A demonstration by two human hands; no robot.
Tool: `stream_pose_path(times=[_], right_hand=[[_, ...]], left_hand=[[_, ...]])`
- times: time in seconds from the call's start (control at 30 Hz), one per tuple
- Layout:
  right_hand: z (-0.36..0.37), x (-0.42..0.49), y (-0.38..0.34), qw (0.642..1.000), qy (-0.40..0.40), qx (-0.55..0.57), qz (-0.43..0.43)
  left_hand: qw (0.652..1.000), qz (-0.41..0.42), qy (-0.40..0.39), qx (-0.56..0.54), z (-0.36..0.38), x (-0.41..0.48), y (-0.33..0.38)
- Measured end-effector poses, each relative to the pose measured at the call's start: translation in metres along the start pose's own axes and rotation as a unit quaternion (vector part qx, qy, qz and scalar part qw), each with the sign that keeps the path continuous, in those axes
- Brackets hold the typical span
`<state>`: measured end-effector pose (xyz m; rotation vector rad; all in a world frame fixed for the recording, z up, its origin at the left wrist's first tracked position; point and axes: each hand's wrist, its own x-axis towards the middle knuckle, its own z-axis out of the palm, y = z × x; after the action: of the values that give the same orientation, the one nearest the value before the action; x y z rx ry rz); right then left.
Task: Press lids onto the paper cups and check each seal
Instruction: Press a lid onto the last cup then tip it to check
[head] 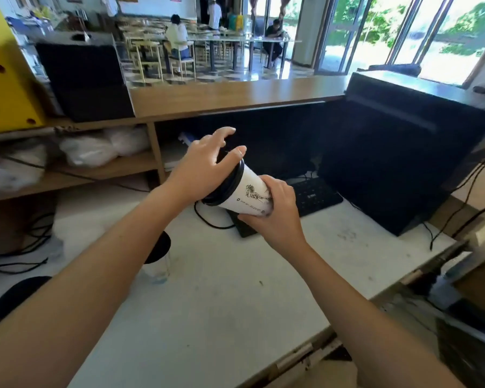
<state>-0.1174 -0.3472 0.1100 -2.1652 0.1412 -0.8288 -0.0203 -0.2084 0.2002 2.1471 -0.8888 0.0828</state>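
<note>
– While that lid's got a palm on it, which hand actually has the cup?

– The right hand (275, 211). Its fingers are curled tight round the bottom end of the paper cup (247, 196). The cup's white with a little black drawing on the side. It's tipped way over with the mouth end pointing left and away, up in the air over the white counter (221, 289) and not touching it.

– And the left?

– The left hand (205, 163) has its palm against the top of the black lid (227, 183). Fingers are spread and mostly straight, thumb lying out along the rim, not wrapped round anything. The lid looks seated on the side I can see, but the hand hides the rest, so can't tell there.

– What's around it?

– Just past the cup there's a black keyboard (314, 196) on the counter, with a black cable (207, 219) looping out on its left. Nearer and further left is a clear plastic thing with a black round top (157, 256), half hidden behind the left forearm, so no idea exactly what it is. There's another black disc (17, 295) at the near left edge. A big black box (389, 163) sits on the right, and a wooden bar top (221, 96) runs across the far side.
</note>
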Motion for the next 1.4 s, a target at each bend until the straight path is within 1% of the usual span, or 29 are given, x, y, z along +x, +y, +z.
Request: stream_pose_path(times=[0.03,0.07,0.1,0.13,0.17,0.2,0.27,0.33,0.4,0.47,0.5,0.57,0.6,0.63,0.67,0.7,0.73,0.77,0.8,0.9,0.97,1.0,1.03,1.07,1.13,1.17,1.27,1.33,1.4], right_hand=[[-0.005,0.006,-0.004,1.0,0.013,-0.02,-0.013],[-0.01,0.011,-0.008,0.998,0.022,-0.044,-0.03],[-0.014,0.015,-0.012,0.996,0.029,-0.07,-0.048],[-0.017,0.019,-0.015,0.992,0.035,-0.096,-0.067],[-0.019,0.022,-0.018,0.988,0.039,-0.12,-0.086],[-0.02,0.024,-0.021,0.983,0.044,-0.144,-0.104],[-0.02,0.026,-0.027,0.97,0.057,-0.193,-0.136],[-0.018,0.027,-0.032,0.959,0.067,-0.227,-0.157],[-0.021,0.029,-0.036,0.962,0.032,-0.215,-0.164],[-0.03,0.036,-0.041,0.982,-0.053,-0.128,-0.132],[-0.035,0.04,-0.043,0.989,-0.083,-0.075,-0.094],[-0.046,0.05,-0.046,0.996,-0.087,0.007,0.012],[-0.05,0.055,-0.048,0.992,-0.085,0.05,0.082],[-0.053,0.06,-0.049,0.977,-0.099,0.098,0.161],[-0.055,0.064,-0.05,0.954,-0.129,0.139,0.231],[-0.057,0.066,-0.05,0.93,-0.163,0.172,0.281],[-0.057,0.066,-0.052,0.911,-0.192,0.194,0.31],[-0.058,0.065,-0.053,0.899,-0.213,0.206,0.323],[-0.057,0.064,-0.053,0.896,-0.225,0.21,0.321],[-0.054,0.059,-0.05,0.904,-0.216,0.253,0.267],[-0.053,0.057,-0.048,0.911,-0.177,0.289,0.237],[-0.053,0.057,-0.048,0.917,-0.157,0.293,0.22],[-0.053,0.056,-0.048,0.923,-0.142,0.292,0.205],[-0.052,0.056,-0.049,0.928,-0.133,0.292,0.19],[-0.051,0.056,-0.051,0.93,-0.122,0.302,0.168],[-0.051,0.056,-0.053,0.932,-0.117,0.306,0.158],[-0.052,0.06,-0.054,0.946,-0.104,0.283,0.117],[-0.052,0.061,-0.053,0.959,-0.114,0.245,0.084],[-0.052,0.06,-0.05,0.962,-0.133,0.232,0.058]], left_hand=[[0.998,-0.054,-0.014,-0.02,-0.004,0.0,0.001],[0.989,-0.119,-0.051,-0.068,-0.009,-0.001,0.002],[0.967,-0.179,-0.101,-0.15,-0.014,-0.005,0.002],[0.934,-0.224,-0.147,-0.236,-0.018,-0.008,0.003],[0.906,-0.242,-0.178,-0.297,-0.022,-0.012,0.003],[0.892,-0.245,-0.19,-0.33,-0.026,-0.015,0.001],[0.885,-0.243,-0.176,-0.357,-0.029,-0.019,-0.003],[0.889,-0.239,-0.141,-0.364,-0.029,-0.02,-0.006],[0.895,-0.222,-0.11,-0.372,-0.027,-0.023,-0.008],[0.907,-0.192,-0.066,-0.37,-0.025,-0.027,-0.011],[0.914,-0.177,-0.045,-0.362,-0.025,-0.03,-0.013],[0.941,-0.131,-0.014,-0.313,-0.027,-0.036,-0.017],[0.955,-0.097,-0.006,-0.279,-0.028,-0.04,-0.019],[0.965,-0.059,-0.002,-0.254,-0.029,-0.044,-0.02],[0.97,-0.017,-0.003,-0.244,-0.029,-0.048,-0.021],[0.972,0.025,-0.004,-0.235,-0.029,-0.051,-0.022],[0.973,0.066,-0.002,-0.219,-0.029,-0.054,-0.022],[0.975,0.102,0.0,-0.198,-0.028,-0.055,-0.023],[0.975,0.13,0.0,-0.18,-0.028,-0.056,-0.023],[0.973,0.161,-0.014,-0.162,-0.028,-0.056,-0.028],[0.977,0.127,-0.037,-0.167,-0.03,-0.053,-0.032],[0.976,0.086,-0.056,-0.193,-0.032,-0.051,-0.033],[0.966,0.034,-0.077,-0.245,-0.033,-0.049,-0.032],[0.944,-0.02,-0.094,-0.317,-0.034,-0.047,-0.031],[0.879,-0.101,-0.127,-0.448,-0.035,-0.039,-0.03],[0.855,-0.122,-0.147,-0.483,-0.037,-0.035,-0.029],[0.81,-0.155,-0.189,-0.533,-0.043,-0.024,-0.029],[0.799,-0.185,-0.188,-0.541,-0.047,-0.019,-0.028],[0.807,-0.207,-0.164,-0.528,-0.045,-0.017,-0.027]])
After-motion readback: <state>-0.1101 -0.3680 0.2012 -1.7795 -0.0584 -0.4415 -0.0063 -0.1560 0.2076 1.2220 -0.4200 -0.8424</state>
